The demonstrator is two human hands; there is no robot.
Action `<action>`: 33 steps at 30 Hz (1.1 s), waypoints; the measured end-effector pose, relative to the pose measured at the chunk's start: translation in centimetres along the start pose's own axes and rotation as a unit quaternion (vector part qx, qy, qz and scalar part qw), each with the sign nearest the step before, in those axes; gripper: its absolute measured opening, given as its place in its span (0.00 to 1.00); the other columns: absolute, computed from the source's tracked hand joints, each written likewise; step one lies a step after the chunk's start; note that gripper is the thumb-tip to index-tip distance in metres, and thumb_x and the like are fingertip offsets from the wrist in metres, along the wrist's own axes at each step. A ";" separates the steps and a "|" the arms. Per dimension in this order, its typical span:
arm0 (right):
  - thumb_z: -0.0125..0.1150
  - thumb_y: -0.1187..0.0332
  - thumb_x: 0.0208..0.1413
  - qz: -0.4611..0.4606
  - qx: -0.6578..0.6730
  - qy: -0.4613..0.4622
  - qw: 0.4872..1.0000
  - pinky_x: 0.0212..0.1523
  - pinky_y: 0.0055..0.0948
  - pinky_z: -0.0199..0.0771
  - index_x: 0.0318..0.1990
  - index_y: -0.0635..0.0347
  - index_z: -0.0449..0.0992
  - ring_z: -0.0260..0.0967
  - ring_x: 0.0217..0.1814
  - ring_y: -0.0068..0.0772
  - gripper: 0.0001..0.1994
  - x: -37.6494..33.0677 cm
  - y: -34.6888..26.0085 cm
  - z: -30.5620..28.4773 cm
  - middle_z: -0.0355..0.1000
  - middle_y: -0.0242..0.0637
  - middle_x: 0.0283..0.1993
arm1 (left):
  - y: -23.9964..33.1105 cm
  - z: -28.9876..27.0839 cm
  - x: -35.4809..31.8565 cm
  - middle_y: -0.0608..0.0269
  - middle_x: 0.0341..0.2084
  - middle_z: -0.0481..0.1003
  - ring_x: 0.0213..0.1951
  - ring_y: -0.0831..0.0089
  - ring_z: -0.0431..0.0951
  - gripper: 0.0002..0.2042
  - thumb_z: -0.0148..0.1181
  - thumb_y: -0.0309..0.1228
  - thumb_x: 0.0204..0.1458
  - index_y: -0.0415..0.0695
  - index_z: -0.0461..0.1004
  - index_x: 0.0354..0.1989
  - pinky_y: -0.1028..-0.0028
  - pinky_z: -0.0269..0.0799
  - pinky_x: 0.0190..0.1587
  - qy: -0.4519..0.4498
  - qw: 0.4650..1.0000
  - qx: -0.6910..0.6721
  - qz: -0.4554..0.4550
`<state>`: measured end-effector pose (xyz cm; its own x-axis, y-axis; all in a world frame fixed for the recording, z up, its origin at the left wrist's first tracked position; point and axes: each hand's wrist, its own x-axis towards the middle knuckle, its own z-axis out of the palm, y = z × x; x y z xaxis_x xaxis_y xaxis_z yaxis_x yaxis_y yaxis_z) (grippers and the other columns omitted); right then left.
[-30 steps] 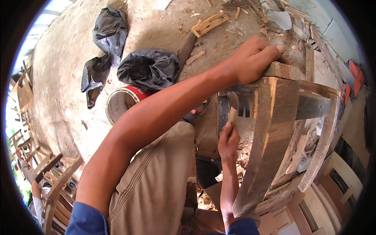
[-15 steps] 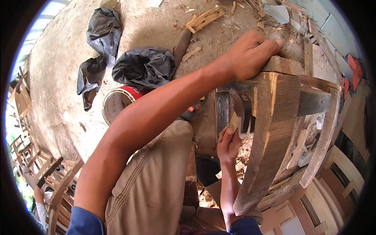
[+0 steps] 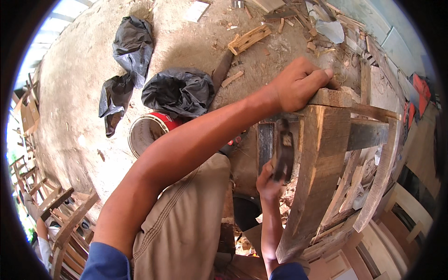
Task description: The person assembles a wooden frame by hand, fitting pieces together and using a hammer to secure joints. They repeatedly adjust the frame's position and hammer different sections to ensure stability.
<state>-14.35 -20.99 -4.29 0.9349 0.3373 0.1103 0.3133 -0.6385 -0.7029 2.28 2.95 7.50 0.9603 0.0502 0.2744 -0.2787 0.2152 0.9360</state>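
A rough wooden frame point(image 3: 322, 163), with thick legs that look like chair legs, stands tilted in front of me on the right. My left hand point(image 3: 302, 86) reaches across and is closed over its far upper end, beside a short wood block point(image 3: 331, 97); the fingertips are hidden behind the wood. Lower down, inside the frame, my right hand point(image 3: 270, 184) is closed around a hammer. The dark curved head of the hammer point(image 3: 283, 156) points up toward me, slightly blurred, near a dark rail point(image 3: 265, 144). Most of its handle is hidden by the head and my fingers.
Beyond my left forearm lie a red-sided bucket point(image 3: 140, 135) on its side and crumpled black plastic bags point(image 3: 179, 91). A split wood piece point(image 3: 249, 39) and scraps litter the dirt floor. Stacked wooden frames point(image 3: 70, 224) stand at left, with a person partly visible there.
My right hand has turned the hammer, so its head now faces up and hides the pale handle seen before. The left hand keeps its hold; the view has shifted slightly.
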 end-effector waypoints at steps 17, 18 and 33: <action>0.47 0.54 0.69 0.055 -0.054 -0.008 0.997 0.25 0.32 0.66 0.36 0.65 0.73 0.68 0.24 0.28 0.21 0.6 1.0 -0.1 0.68 0.34 0.22 | 0.2 -0.2 0.1 0.49 0.32 0.83 0.37 0.67 0.81 0.27 0.37 0.40 0.64 0.29 0.80 0.41 0.69 0.73 0.47 0.002 1.000 -0.002 -0.002; 0.47 0.54 0.69 0.034 -0.058 0.016 0.998 0.27 0.33 0.68 0.36 0.65 0.74 0.70 0.25 0.30 0.21 0.4 0.9 -0.6 0.69 0.34 0.22 | 0.1 0.0 -0.3 0.49 0.32 0.83 0.37 0.67 0.81 0.27 0.37 0.40 0.64 0.29 0.80 0.41 0.69 0.73 0.47 0.010 1.000 -0.010 -0.007; 0.44 0.51 0.70 0.104 0.035 -0.031 0.993 0.19 0.23 0.54 0.27 0.59 0.66 0.55 0.17 0.19 0.23 1.0 1.2 0.2 0.57 0.28 0.15 | -0.4 0.1 0.0 0.47 0.30 0.82 0.33 0.63 0.80 0.24 0.43 0.41 0.62 0.33 0.82 0.38 0.67 0.73 0.44 0.029 0.999 -0.007 0.015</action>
<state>-13.07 -21.32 -5.19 0.9657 0.2454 -0.0843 0.0992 -0.6495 -0.7539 2.39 2.77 7.12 0.9510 0.1136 0.2877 -0.3068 0.2269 0.9244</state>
